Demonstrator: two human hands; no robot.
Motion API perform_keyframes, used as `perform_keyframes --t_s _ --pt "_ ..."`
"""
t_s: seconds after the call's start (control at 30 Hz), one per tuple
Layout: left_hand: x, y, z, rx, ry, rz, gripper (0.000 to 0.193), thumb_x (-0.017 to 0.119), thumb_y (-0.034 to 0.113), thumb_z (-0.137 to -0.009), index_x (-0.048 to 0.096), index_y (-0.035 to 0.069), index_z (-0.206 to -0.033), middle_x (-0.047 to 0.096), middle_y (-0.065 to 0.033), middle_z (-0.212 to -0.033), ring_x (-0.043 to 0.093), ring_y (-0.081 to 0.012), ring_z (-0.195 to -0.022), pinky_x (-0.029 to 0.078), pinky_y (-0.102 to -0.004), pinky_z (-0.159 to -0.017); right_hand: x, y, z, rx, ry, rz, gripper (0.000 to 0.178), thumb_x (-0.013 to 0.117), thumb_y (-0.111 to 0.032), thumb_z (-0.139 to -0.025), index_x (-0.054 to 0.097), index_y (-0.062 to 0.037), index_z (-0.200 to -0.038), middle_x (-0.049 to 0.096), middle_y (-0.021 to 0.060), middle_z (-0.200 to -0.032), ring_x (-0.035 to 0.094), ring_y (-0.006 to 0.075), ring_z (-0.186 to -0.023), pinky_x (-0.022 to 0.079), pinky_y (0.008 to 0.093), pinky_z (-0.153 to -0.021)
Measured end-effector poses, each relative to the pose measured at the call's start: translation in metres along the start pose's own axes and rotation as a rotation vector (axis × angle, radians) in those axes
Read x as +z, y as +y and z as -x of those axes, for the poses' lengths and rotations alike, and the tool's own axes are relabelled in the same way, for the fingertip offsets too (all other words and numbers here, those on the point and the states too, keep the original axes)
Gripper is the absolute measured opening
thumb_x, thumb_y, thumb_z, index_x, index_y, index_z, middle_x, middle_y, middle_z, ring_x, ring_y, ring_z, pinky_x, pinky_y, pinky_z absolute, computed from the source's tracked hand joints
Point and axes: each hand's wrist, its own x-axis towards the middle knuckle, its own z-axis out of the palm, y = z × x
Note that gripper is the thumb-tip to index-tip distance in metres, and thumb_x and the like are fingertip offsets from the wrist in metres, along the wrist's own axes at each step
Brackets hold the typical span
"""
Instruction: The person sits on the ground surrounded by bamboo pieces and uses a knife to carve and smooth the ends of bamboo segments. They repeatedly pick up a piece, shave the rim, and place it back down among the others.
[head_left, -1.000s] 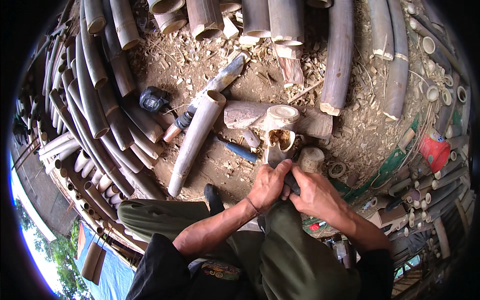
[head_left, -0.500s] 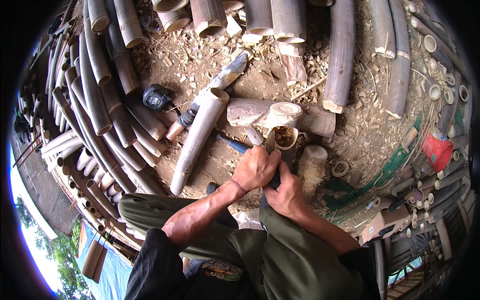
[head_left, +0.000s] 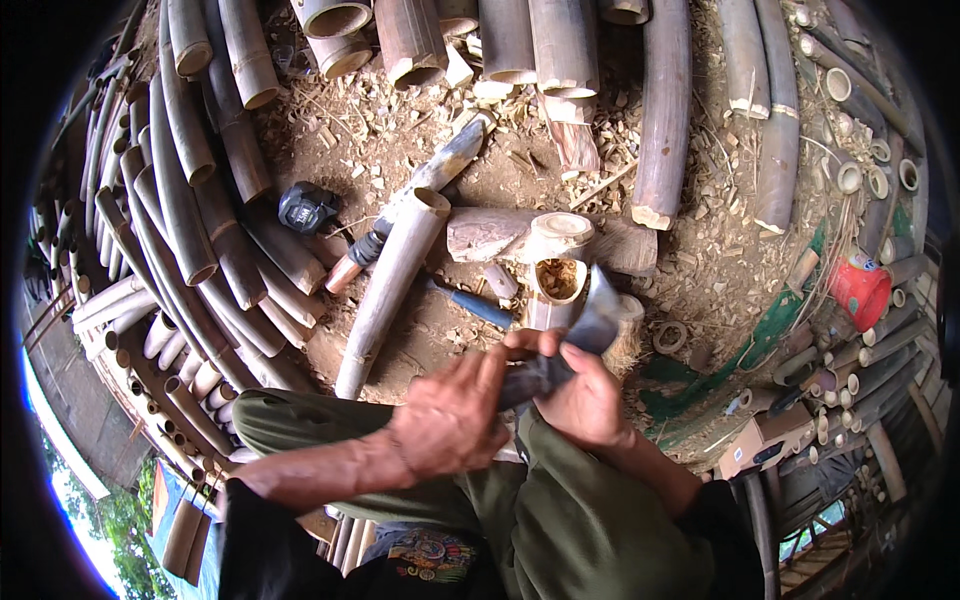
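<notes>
A knife with a broad, dark blade (head_left: 598, 308) is held above my lap, its blade tilted up to the right and blurred. My left hand (head_left: 455, 415) lies over the knife's dark handle end with its fingers closed round it, smeared by motion. On the other side, my right hand (head_left: 590, 398) grips the knife where handle and blade meet, thumb up; some of its fingers are hidden. Just beyond the blade is a bamboo piece (head_left: 545, 313), its open end showing a rough, yellowish-brown inside. It sits against a pale cut wood block (head_left: 562, 230).
A log (head_left: 490, 235) lies crosswise behind the block. To the left are a long bamboo pole (head_left: 392, 290), a blue-handled tool (head_left: 482, 306) and a black tape measure (head_left: 308, 207). Bamboo poles (head_left: 185, 180) line the left and far sides. A red bucket (head_left: 862, 293) stands right.
The knife has come back from the bamboo's open end, its blade now swung to the right. My left hand has moved back and left, onto the handle. The bamboo piece shows more fully.
</notes>
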Motion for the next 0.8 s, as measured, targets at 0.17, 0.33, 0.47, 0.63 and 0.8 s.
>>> perform_keyframes --t_s 0.17,0.33,0.47,0.63,0.8 --pt "-0.078 -0.032 -0.036 0.034 -0.313 -0.362 0.026 0.071 0.022 -0.069 0.059 0.007 -0.087 0.064 -0.0120 -0.073 0.067 -0.0316 -0.067 0.053 -0.0433 -0.060 -0.008 0.008 -0.021 0.249 -0.016 -0.105 0.038 0.039 -0.029 -0.104 0.053 -0.0043 -0.129 0.068 0.0141 -0.106 0.065 0.0259 -0.098 0.051 0.0419 -0.089" --pt "-0.084 -0.075 -0.073 0.078 -0.473 -0.009 0.028 0.073 0.020 -0.064 0.066 0.008 -0.088 0.066 -0.0140 -0.070 0.067 -0.0337 -0.071 0.051 -0.0459 -0.063 -0.001 -0.003 -0.028 0.240 0.207 0.080 0.034 0.049 -0.024 -0.101 0.057 -0.0021 -0.125 0.060 0.0046 -0.065 0.060 0.0179 -0.060 0.052 0.0345 -0.068" --pt "-0.008 -0.097 -0.036 0.056 -0.303 0.195 0.032 0.075 0.016 -0.066 0.065 0.004 -0.095 0.066 -0.0163 -0.074 0.066 -0.0351 -0.069 0.052 -0.0433 -0.064 -0.007 -0.001 -0.022 0.250 0.374 0.497 0.028 0.055 -0.023 -0.097 0.062 -0.0013 -0.114 0.056 0.0044 -0.060 0.054 0.0143 -0.053 0.047 0.0314 -0.057" --pt "0.080 -0.036 -0.009 -0.060 0.065 0.331 0.043 0.075 0.021 -0.073 0.057 0.006 -0.109 0.066 -0.0175 -0.081 0.067 -0.0353 -0.073 0.056 -0.0436 -0.064 -0.006 -0.010 0.011 0.083 0.410 1.062 0.018 0.053 -0.017 -0.099 0.062 -0.0029 -0.104 0.055 0.0025 -0.063 0.054 0.0086 -0.049 0.041 0.0245 -0.046" --pt "-0.011 -0.037 -0.019 0.046 -0.012 -0.155 0.027 0.071 0.017 -0.074 0.057 0.008 -0.095 0.064 -0.0104 -0.078 0.067 -0.0288 -0.070 0.055 -0.0409 -0.060 -0.015 -0.018 -0.005 0.224 0.175 0.642 0.037 0.051 -0.027 -0.102 0.049 -0.0012 -0.128 0.061 0.0093 -0.082 0.058 0.0162 -0.064 0.051 0.0332 -0.065"
